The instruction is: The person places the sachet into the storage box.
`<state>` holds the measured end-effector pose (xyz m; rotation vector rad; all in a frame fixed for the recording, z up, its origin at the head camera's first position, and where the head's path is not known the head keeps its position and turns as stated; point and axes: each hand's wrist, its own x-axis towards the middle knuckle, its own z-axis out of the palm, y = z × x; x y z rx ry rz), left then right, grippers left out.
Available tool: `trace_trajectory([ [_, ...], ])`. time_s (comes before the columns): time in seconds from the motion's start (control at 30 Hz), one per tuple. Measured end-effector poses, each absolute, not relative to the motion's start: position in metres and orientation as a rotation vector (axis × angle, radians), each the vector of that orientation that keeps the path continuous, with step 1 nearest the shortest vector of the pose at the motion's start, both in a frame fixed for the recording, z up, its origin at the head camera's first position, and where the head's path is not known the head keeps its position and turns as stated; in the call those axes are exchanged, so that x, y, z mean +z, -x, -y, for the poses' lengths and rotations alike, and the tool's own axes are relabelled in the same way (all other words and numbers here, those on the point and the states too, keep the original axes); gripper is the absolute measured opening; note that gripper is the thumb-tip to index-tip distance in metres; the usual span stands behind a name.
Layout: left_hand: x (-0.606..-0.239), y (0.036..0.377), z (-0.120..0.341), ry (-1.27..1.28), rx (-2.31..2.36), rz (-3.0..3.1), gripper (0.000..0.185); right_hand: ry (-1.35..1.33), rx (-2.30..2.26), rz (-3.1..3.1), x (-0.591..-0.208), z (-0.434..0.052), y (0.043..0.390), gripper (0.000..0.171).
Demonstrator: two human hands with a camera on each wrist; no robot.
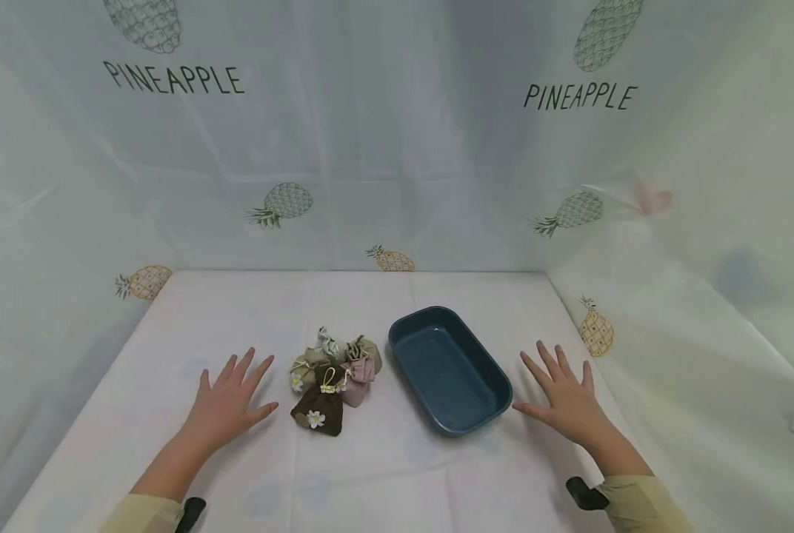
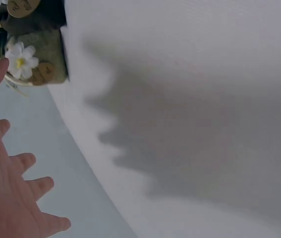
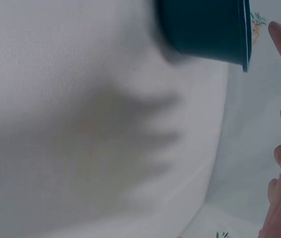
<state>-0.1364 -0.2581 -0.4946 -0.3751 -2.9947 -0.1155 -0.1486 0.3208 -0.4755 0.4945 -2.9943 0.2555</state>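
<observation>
Basically the table (image 1: 370, 474), under a pale cloth and closed in by pineapple-print curtains (image 1: 397, 148), carries a blue tray (image 1: 497, 385) set at a slant; I'll place everything else off that tray. Inside it shows only bare blue floor, nothing lying in it. Just off its left long side sits a cluster of small drawstring pouches (image 1: 333, 374), bunched and touching one another: a dark brown pouch (image 1: 318, 411) with a white flower nearest the person, a pink one (image 1: 357, 377) beside it nearer the tray, olive ones and a pale grey one behind. Right hand (image 1: 566, 400) lies flat on the cloth just right of the tray's near corner, fingers straight and spread, holding nothing; the right wrist view shows the fingertips (image 3: 279, 29) close by the tray's rim. Left hand (image 1: 227, 403) lies flat well left of the tray, beyond the pouches, fingers splayed, empty, thumb near the brown pouch. Risks as I judge them: the pouches are packed tight with loose cords, so a pinch on one could drag a neighbour along; soft cloth bags may slip from a light grip; the tray looks light and sits on smooth cloth, so a nudge from the right hand could slide it
</observation>
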Motion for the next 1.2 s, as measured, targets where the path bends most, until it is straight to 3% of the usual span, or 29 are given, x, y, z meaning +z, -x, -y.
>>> trace_trajectory([
  [0.4,-0.478,0.141,0.22,0.494,-0.191,2.946,0.084,-0.58,0.455,3.028,-0.475,-0.303,0.157,0.094],
  [0.67,-0.48,0.136,0.188,0.564,-0.361,2.883,0.068,-0.554,0.722,3.067,-0.489,-0.298,0.163,0.098],
  [1.2,-0.497,0.134,0.175,0.355,-1.016,3.035,0.072,-0.453,1.174,3.069,-0.503,-0.291,0.165,0.095],
])
